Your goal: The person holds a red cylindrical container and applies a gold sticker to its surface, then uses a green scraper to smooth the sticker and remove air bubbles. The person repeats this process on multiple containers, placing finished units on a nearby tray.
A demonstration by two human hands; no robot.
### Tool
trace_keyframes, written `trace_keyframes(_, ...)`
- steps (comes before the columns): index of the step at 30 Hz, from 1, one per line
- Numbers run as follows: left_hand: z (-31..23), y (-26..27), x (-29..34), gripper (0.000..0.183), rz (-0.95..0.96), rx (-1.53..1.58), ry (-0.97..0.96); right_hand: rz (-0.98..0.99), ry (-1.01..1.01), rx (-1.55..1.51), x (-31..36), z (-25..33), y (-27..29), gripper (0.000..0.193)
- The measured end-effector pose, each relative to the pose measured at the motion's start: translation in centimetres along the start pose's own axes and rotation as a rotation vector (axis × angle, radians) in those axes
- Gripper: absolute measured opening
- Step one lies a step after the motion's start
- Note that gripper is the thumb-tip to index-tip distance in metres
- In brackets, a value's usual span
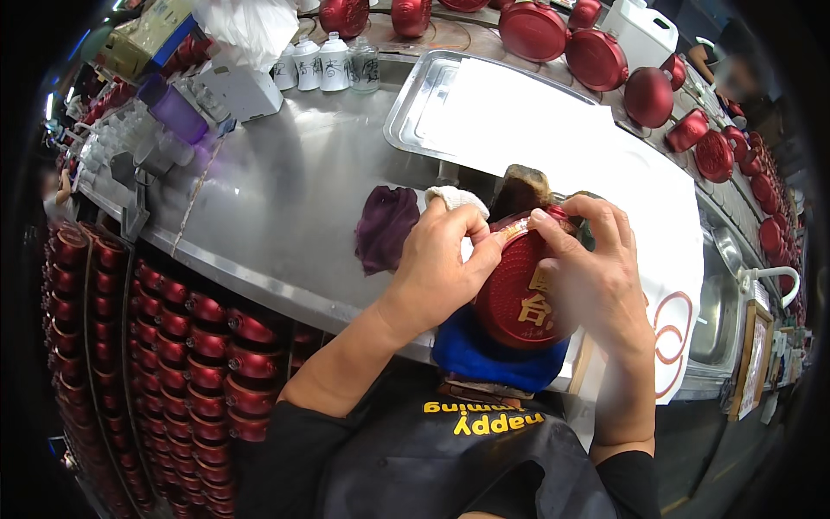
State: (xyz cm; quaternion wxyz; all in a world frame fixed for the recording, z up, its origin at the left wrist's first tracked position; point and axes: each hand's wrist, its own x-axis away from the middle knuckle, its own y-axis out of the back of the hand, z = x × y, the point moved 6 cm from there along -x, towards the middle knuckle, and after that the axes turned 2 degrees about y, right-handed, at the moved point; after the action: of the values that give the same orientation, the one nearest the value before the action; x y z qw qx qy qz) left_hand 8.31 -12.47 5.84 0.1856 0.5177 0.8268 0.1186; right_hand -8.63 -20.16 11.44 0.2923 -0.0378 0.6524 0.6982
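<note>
A round, flattened red bottle (503, 298) with raised dots and gold characters rests tilted on a blue cloth pad (493, 356) close to my body. Along its upper edge runs a narrow gold-patterned strip (516, 228). My left hand (441, 264) pinches at the strip's left end, thumb and forefinger together. At its other end the thumb of my right hand (605, 277) presses down, the fingers curling over the bottle's far side. Beyond the bottle are a brown-edged block (524, 189), a crumpled white cloth (456, 198) and a dark purple cloth (386, 229).
A metal tray (406, 112) and white sheets (644, 190) cover part of the steel bench (285, 182). Small lettered bottles (333, 65) stand at the back. Red bottles line a far conveyor (596, 59) and fill racks (194, 346) at left. A sink (716, 320) lies right.
</note>
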Motion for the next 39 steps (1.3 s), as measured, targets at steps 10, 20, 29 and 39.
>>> trace_keyframes(10, 0.5, 0.6, 2.5, 0.023, -0.035, 0.053, -0.139, -0.008, 0.006, 0.021, -0.1, 0.0, -0.7, 0.050)
trace_keyframes(20, 1.2, 0.1, 3.1, 0.024, -0.001, 0.229, -0.047, 0.027, 0.014, 0.029, -0.7, 1.4, -0.5, 0.049)
trace_keyframes(29, 0.3, 0.6, 5.1, 0.020, -0.039, 0.025, -0.158, 0.029, 0.038, 0.018, -0.7, 1.1, -0.8, 0.058)
trace_keyframes(39, 1.0, -0.2, 5.7, 0.019, -0.008, 0.135, -0.098, 0.021, 0.038, -0.007, -0.5, 1.0, -0.9, 0.050)
